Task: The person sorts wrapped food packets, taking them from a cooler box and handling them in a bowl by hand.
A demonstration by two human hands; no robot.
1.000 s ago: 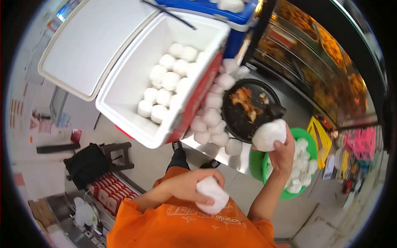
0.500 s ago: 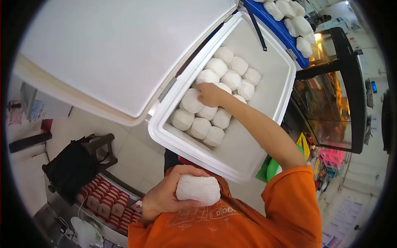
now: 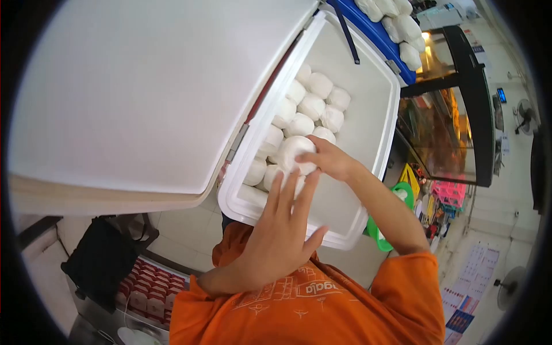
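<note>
My right hand (image 3: 330, 158) grips a rounded white bundle (image 3: 297, 152), which looks wrapped in paper or thin film, over the inside of a white cooler box (image 3: 359, 195). Just below it, my left hand (image 3: 282, 230) is open with its back up and fingers stretched toward that bundle. Whether the left fingertips touch it I cannot tell. Under and beyond both hands, several similar white bundles (image 3: 311, 107) lie packed in the box along its left side. My left hand hides part of the nearest ones.
The box's raised lid (image 3: 144, 103) fills the upper left. More white bundles (image 3: 405, 27) rest on a blue lid (image 3: 376, 40) at the upper right. A lit glass cabinet (image 3: 443, 132) stands to the right. Red-and-white boxes (image 3: 152, 287) and a black bag (image 3: 103, 261) are lower left.
My left hand has let go of the bundle it held near my chest and moved up to the box, opening out. My right hand has drawn nearer with a bundle in it.
</note>
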